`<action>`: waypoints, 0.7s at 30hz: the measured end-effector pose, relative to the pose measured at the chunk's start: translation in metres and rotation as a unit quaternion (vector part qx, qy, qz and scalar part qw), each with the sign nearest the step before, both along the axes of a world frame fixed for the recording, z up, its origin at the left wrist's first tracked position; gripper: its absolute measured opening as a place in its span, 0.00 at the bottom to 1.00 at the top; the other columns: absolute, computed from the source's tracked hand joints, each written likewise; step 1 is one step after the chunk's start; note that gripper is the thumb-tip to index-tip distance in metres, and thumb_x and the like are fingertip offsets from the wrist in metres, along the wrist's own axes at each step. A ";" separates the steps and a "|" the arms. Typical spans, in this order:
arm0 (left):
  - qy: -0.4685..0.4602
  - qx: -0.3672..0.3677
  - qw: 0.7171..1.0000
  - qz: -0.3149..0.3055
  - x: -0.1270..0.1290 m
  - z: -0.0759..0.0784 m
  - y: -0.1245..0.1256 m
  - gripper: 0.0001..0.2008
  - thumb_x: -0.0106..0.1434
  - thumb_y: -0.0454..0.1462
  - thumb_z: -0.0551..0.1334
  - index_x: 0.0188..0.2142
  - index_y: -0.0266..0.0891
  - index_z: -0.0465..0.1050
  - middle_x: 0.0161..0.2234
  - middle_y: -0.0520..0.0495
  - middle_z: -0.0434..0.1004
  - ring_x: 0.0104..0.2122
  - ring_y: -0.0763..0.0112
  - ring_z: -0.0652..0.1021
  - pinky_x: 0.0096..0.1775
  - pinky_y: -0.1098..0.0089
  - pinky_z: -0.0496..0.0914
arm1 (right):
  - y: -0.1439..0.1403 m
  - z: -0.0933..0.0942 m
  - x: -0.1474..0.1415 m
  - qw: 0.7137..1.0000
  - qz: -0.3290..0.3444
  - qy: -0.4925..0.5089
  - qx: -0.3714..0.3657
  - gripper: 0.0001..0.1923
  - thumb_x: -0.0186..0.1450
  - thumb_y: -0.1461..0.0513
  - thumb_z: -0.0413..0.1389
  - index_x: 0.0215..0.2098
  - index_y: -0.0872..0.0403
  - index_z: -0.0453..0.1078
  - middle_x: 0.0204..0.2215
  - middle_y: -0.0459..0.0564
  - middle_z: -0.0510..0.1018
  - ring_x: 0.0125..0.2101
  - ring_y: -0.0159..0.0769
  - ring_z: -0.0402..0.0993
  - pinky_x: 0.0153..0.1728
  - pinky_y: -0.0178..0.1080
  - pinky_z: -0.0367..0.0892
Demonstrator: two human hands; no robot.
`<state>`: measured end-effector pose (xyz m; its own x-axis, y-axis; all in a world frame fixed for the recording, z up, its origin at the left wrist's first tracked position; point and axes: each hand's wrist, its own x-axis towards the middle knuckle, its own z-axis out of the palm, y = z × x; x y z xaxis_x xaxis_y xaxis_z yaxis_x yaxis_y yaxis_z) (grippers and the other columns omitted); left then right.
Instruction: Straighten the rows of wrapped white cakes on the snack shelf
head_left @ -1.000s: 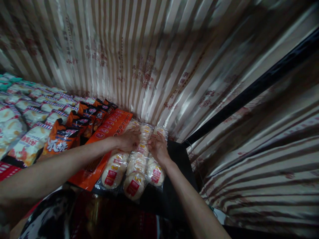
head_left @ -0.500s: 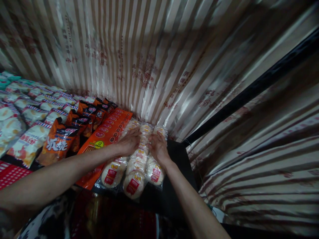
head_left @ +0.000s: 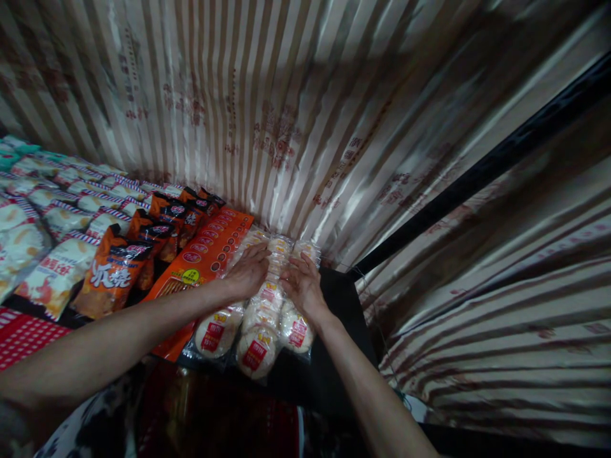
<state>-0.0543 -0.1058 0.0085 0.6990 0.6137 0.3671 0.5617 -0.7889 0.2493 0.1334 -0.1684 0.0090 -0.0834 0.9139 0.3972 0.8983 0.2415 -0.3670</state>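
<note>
Clear-wrapped round rice crackers [head_left: 258, 350] with red and yellow labels lie overlapping in three rows on a black surface. On the left row rests my left hand [head_left: 249, 273], open, its fingers pointing away from me. My right hand [head_left: 303, 283] is spread over the right row, open, with its fingertips near the far end. The middle row shows between both hands. Parts of the outer rows are hidden under the palms. A large orange snack bag [head_left: 193, 257] lies flat along the left side of the crackers, partly covered by my left forearm.
Several orange and black snack packets [head_left: 114, 270] stand in a row farther left, beside many white packets [head_left: 57, 270]. A striped curtain [head_left: 286, 127] hangs behind. The black table [head_left: 341, 318] ends at the right, where a dark slanting pole [head_left: 468, 184] rises.
My right hand's fingers have shifted slightly over the right row. My left hand stays almost in the same place, and the crackers look nearly unchanged.
</note>
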 end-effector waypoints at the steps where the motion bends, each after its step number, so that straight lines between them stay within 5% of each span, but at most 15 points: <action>1: -0.001 -0.002 1.000 0.001 0.000 0.000 0.000 0.10 0.63 0.32 0.54 0.40 0.33 0.73 0.56 0.37 0.69 0.63 0.54 0.57 0.61 0.52 0.58 | 0.001 -0.001 -0.001 1.000 -0.008 0.000 0.000 0.03 0.57 0.64 0.60 0.31 0.51 0.73 0.52 0.53 0.73 0.63 0.52 0.52 0.58 0.60 0.53; 9: -0.040 -0.021 0.999 0.005 -0.010 0.009 -0.001 0.08 0.61 0.32 0.57 0.38 0.37 0.73 0.53 0.41 0.72 0.62 0.58 0.59 0.63 0.53 0.57 | 0.001 -0.003 -0.006 1.000 -0.017 0.002 0.000 0.04 0.57 0.66 0.59 0.27 0.51 0.70 0.50 0.54 0.74 0.62 0.50 0.55 0.59 0.58 0.53; 16: 0.036 -0.039 0.996 -0.065 -0.028 0.025 -0.014 0.10 0.62 0.36 0.57 0.35 0.38 0.78 0.58 0.42 0.67 0.63 0.56 0.58 0.65 0.51 0.50 | 0.001 -0.003 -0.006 1.000 -0.013 -0.002 0.002 0.02 0.58 0.65 0.57 0.27 0.53 0.70 0.50 0.55 0.74 0.62 0.50 0.54 0.60 0.57 0.50; 21: 0.073 -0.062 0.994 -0.057 -0.028 0.023 -0.018 0.10 0.59 0.35 0.59 0.37 0.36 0.78 0.60 0.40 0.64 0.64 0.52 0.55 0.64 0.49 0.51 | 0.003 -0.004 -0.007 1.000 -0.003 0.007 -0.001 0.03 0.59 0.65 0.56 0.28 0.53 0.70 0.47 0.55 0.76 0.61 0.48 0.57 0.61 0.56 0.50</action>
<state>-0.0820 -0.1240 0.0314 0.8073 0.5611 0.1828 0.5073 -0.8182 0.2707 0.1266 -0.1656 0.0050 -0.0732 0.9151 0.3966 0.8943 0.2362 -0.3800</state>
